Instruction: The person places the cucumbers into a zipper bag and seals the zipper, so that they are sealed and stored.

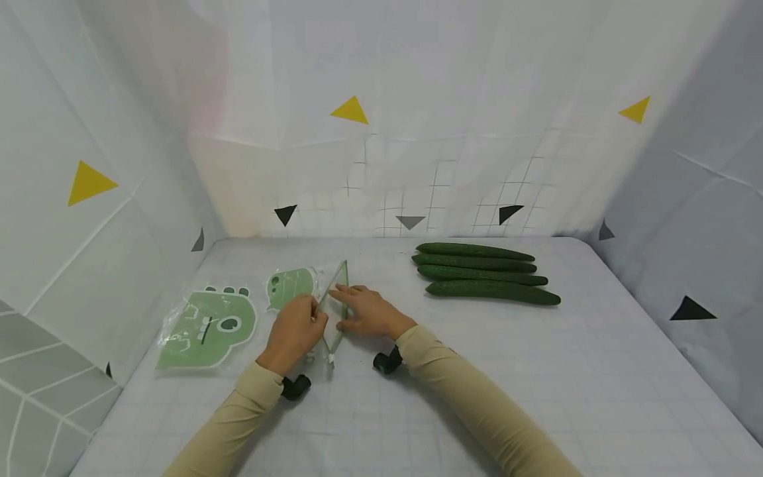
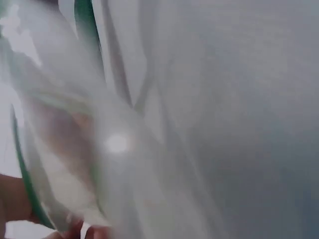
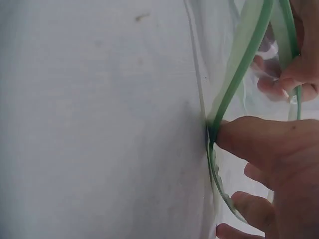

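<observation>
Between the two hands a clear zip bag with green edges stands with its mouth spread apart. My left hand pinches its left edge with curled fingers. My right hand reaches over from the other side, its fingers fairly straight and spread. In the right wrist view, the right thumb and fingertips touch the green strip of the bag's mouth. Blurred, see-through film fills most of the left wrist view, so the left fingertips are mostly hidden there.
At the back right lie several cucumbers side by side. A large green monster-print bag lies flat at the left, with a smaller green printed bag beside it. White cloth walls enclose the white-covered table.
</observation>
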Action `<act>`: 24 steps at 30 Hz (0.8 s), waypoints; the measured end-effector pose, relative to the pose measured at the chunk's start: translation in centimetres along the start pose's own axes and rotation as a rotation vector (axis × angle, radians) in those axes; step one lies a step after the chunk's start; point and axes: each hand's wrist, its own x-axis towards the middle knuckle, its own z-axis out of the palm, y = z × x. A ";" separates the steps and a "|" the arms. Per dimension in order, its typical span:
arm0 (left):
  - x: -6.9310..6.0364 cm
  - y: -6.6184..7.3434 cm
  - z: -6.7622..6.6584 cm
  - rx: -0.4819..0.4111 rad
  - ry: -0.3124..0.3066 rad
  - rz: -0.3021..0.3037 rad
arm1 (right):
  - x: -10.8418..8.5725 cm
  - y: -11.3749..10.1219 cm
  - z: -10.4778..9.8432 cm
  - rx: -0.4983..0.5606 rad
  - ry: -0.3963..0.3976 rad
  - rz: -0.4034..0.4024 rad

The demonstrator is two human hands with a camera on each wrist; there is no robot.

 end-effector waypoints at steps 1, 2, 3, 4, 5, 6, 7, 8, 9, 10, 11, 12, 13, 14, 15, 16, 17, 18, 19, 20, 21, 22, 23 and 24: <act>-0.2 -0.1 -0.2 -0.006 0.005 0.000 | 0.0 0.0 0.1 0.004 -0.005 0.002; -0.3 -0.1 -0.3 -0.012 0.011 0.002 | -0.1 0.1 0.1 0.004 -0.006 0.001; -0.4 -0.2 -0.5 -0.022 0.020 0.006 | -0.1 0.1 0.2 0.005 -0.009 0.001; -0.6 -0.3 -0.6 -0.029 0.027 0.013 | -0.2 0.1 0.2 0.007 -0.009 -0.001; -0.7 -0.4 -0.7 -0.034 0.035 0.023 | -0.2 0.1 0.2 0.010 -0.008 -0.002; -0.8 -0.5 -0.8 -0.041 0.046 0.037 | -0.3 0.1 0.2 0.012 -0.007 -0.003; -0.9 -0.6 -1.0 -0.050 0.059 0.059 | -0.4 0.1 0.2 0.015 -0.004 -0.004; -0.9 -0.7 -1.0 -0.058 0.073 0.080 | -0.4 0.1 0.2 0.015 -0.004 -0.004; -1.0 -0.8 -1.1 -0.064 0.086 0.106 | -0.4 0.1 0.2 0.019 -0.005 -0.002; -1.0 -0.9 -1.3 -0.071 0.096 0.134 | -0.5 0.1 0.2 0.025 -0.004 -0.002; -1.1 -0.9 -1.4 -0.075 0.103 0.156 | -0.5 0.1 0.2 0.032 -0.001 -0.002; -1.2 -1.0 -1.4 -0.078 0.109 0.175 | -0.5 0.2 0.2 0.035 -0.001 0.001; -1.2 -1.1 -1.5 -0.080 0.110 0.187 | -0.5 0.2 0.2 0.044 0.002 0.001; -1.3 -1.1 -1.5 -0.082 0.106 0.187 | -0.5 0.3 0.2 0.050 0.003 0.002; -1.4 -1.1 -1.6 -0.087 0.096 0.179 | -0.5 0.4 0.2 0.058 0.006 0.000; -1.5 -1.1 -1.7 -0.091 0.085 0.165 | -0.5 0.5 0.2 0.066 0.009 -0.003; -1.5 -1.1 -1.8 -0.098 0.070 0.145 | -0.5 0.5 0.2 0.072 0.010 -0.003; -1.6 -1.1 -1.9 -0.105 0.058 0.129 | -0.5 0.5 0.2 0.079 0.010 -0.004; -1.7 -1.0 -2.0 -0.112 0.049 0.116 | -0.5 0.6 0.2 0.084 0.011 -0.006; -1.8 -1.0 -2.2 -0.117 0.048 0.110 | -0.5 0.6 0.2 0.085 0.010 -0.005; -1.9 -0.9 -2.3 -0.113 0.056 0.114 | -0.6 0.6 0.3 0.085 0.010 -0.003; -2.0 -0.9 -2.4 -0.100 0.075 0.128 | -0.6 0.6 0.3 0.088 0.010 -0.001; -2.1 -0.8 -2.6 -0.085 0.099 0.143 | -0.6 0.7 0.3 0.087 0.011 0.002; -2.2 -0.8 -2.6 -0.057 0.131 0.163 | -0.7 0.7 0.3 0.086 0.013 0.003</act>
